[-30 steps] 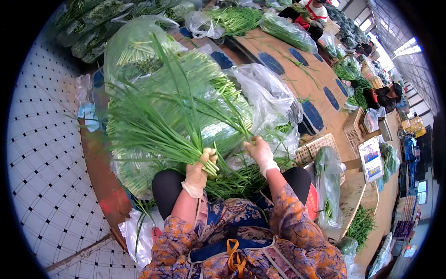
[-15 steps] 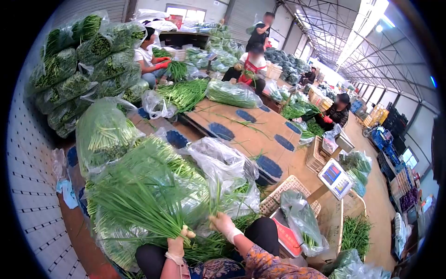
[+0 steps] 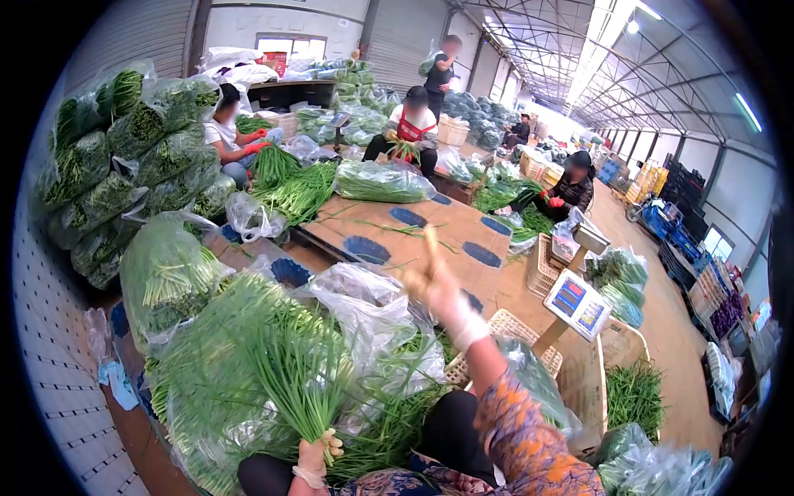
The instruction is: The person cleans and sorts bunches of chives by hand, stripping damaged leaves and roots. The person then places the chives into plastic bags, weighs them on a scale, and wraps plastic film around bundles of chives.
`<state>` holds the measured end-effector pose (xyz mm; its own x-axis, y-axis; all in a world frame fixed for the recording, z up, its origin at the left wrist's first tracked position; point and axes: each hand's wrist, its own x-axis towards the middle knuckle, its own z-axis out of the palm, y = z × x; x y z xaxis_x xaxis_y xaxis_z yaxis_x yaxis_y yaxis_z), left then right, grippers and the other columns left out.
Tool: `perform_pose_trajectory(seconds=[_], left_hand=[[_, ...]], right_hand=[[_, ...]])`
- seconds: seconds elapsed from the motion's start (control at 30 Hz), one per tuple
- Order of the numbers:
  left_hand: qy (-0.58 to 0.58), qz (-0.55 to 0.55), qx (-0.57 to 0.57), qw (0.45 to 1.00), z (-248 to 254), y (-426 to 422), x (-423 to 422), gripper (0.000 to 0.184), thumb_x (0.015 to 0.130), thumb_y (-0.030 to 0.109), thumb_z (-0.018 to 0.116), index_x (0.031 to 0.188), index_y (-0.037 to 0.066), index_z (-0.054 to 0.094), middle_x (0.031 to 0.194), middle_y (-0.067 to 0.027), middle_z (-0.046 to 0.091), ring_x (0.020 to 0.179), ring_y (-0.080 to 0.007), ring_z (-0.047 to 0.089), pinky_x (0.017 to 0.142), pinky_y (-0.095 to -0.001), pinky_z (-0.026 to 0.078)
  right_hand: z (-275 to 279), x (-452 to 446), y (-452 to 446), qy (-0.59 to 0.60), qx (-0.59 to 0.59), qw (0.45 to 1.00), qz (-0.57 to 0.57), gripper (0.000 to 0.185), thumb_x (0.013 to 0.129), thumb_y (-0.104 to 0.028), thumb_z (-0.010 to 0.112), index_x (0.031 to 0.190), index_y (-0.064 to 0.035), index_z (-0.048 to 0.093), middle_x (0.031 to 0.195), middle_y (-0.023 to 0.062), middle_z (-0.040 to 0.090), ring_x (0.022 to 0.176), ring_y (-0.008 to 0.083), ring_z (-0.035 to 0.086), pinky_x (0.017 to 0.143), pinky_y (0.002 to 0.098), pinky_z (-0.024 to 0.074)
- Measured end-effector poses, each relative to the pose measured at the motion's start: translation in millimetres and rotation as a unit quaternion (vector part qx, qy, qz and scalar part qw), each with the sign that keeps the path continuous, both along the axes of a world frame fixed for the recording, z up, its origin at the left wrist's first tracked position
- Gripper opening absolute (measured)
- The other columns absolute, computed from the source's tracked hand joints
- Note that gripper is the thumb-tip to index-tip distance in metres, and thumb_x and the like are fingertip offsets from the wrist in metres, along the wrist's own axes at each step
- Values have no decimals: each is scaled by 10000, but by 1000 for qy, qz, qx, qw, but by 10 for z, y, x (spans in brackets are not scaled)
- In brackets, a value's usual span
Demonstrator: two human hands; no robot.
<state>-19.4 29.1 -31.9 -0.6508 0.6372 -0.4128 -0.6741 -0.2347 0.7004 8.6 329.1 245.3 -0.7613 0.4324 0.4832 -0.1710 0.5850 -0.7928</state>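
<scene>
Many bagged greens (image 3: 141, 165) stacked far left; brown platform (image 3: 463, 231) with blue patches ahead. Nearer, I see a bagged pile (image 3: 219, 364), scale (image 3: 579, 306) to the right. Green-stalk bunch (image 3: 302, 384) leans over the pile, left hand (image 3: 316, 459) wrapped round its base. Right hand (image 3: 438, 291) raised, blurred, fingers spread, blocking part of my platform view.
</scene>
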Motion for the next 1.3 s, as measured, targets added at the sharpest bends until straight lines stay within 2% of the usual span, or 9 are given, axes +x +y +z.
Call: perform_pose_trajectory(seconds=[0.2,0.33,0.4,0.57,0.73,0.9,1.07,1.2,1.3], left_hand=[[-2,-20,12,1000,203,-2,18,241,768,119,613,936,-24,516,664,-96,556,505,-177,538,473,-331,477],[32,-19,-22,999,246,31,35,226,790,125,597,950,-14,517,689,-91,560,523,-165,550,460,-310,483],[65,-22,-56,996,49,25,52,232,803,133,593,977,-6,527,714,-95,569,540,-166,568,419,-289,479],[167,-133,-161,964,242,226,353,224,838,185,548,1010,51,499,647,-66,602,501,-171,561,427,-281,422],[506,-163,-428,731,436,522,629,384,793,180,564,1125,61,412,774,-196,587,674,-401,569,601,-469,437],[403,-134,-221,878,470,547,858,467,799,144,541,1235,69,390,870,-191,596,761,-372,587,679,-426,459],[361,-227,-274,862,-246,195,739,451,837,171,554,1233,26,396,680,-131,594,623,-228,598,610,-342,464],[689,-197,-276,640,93,357,595,514,796,269,595,1224,32,438,1201,-233,443,1128,-371,414,936,-420,353],[639,-134,-203,730,514,721,478,363,819,188,571,1128,8,509,1190,-178,481,1106,-330,454,954,-386,338]], right_hand=[[420,48,183,28,-56,997,55,475,858,-141,544,1273,-13,350,914,98,611,790,152,564,700,276,474],[-1352,330,-275,-311,182,903,233,570,830,-475,507,1182,-26,501,1173,181,526,1099,261,496,960,376,354],[-1909,540,-690,-477,87,817,313,683,805,-523,531,1213,20,458,1227,212,477,1133,298,460,975,376,330],[-2456,609,-1240,-273,-475,773,321,691,838,-394,564,1323,-2,268,1272,114,419,1167,166,388,975,299,302],[-2206,624,-1367,-106,-481,858,145,468,836,-220,592,1203,10,416,1082,108,560,989,171,541,869,288,412],[-1937,667,-992,9,-577,816,33,295,846,-187,588,1000,60,542,909,128,623,805,184,616,749,294,485],[-1379,891,-517,59,-627,773,75,315,876,-233,534,1099,-11,530,733,-5,522,609,85,494,568,222,452],[-1296,989,-235,80,-518,847,89,367,894,-328,469,1097,-29,534,749,-7,546,641,90,518,573,225,438],[-1233,1025,-135,131,-592,783,136,304,899,-261,487,1090,-28,527,771,-11,561,719,104,562,679,233,485]])
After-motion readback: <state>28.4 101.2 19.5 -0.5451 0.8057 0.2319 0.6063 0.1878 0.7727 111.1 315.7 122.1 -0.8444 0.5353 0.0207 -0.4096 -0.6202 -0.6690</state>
